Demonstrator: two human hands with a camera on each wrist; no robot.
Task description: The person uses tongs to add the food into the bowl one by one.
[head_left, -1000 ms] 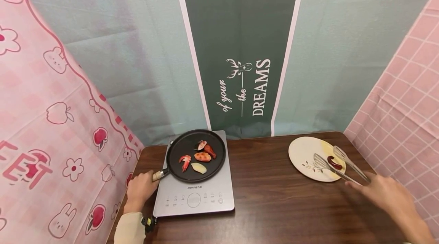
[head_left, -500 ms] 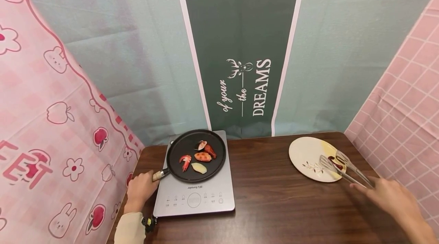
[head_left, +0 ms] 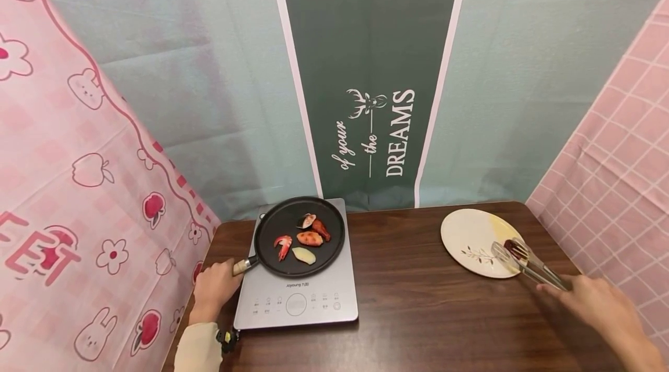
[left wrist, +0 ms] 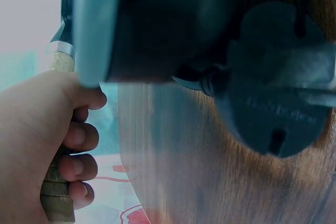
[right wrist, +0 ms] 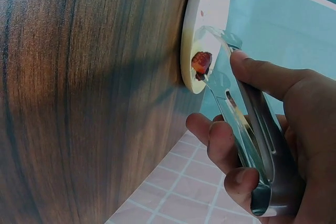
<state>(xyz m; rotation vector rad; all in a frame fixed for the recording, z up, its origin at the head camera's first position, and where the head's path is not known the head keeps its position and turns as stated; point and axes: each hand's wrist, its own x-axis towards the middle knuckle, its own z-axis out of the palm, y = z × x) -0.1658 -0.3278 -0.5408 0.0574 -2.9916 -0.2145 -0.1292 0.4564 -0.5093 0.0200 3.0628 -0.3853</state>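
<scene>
My left hand [head_left: 216, 285] grips the wooden handle [left wrist: 58, 192] of a round black frying pan [head_left: 277, 224] on a silver induction cooktop [head_left: 340, 288]. In the pan lie a shrimp [head_left: 283, 247], a pale oval slice [head_left: 304, 255], a chicken wing [head_left: 309, 238], a drumstick [head_left: 320, 229] and a shellfish [head_left: 307, 221]. My right hand [head_left: 601, 302] holds metal tongs [right wrist: 257, 124], thumb on one arm and fingers curled under the other. The tongs' heads straddle a dark red curved food piece [right wrist: 201, 62] at the right side of an oval plate [head_left: 462, 233].
Brown wooden table [head_left: 397, 291] lies between cooktop and plate. A green-grey curtain [head_left: 245, 128] with printed lettering hangs behind. Pink cloths flank both sides, patterned [head_left: 125, 215] on the left and checked [head_left: 627, 145] on the right. A dark band [head_left: 227, 340] circles the left wrist.
The right hand has shifted slightly right, and the tongs' heads have come closer together around the dark red piece. The left hand and the pan have stayed in place.
</scene>
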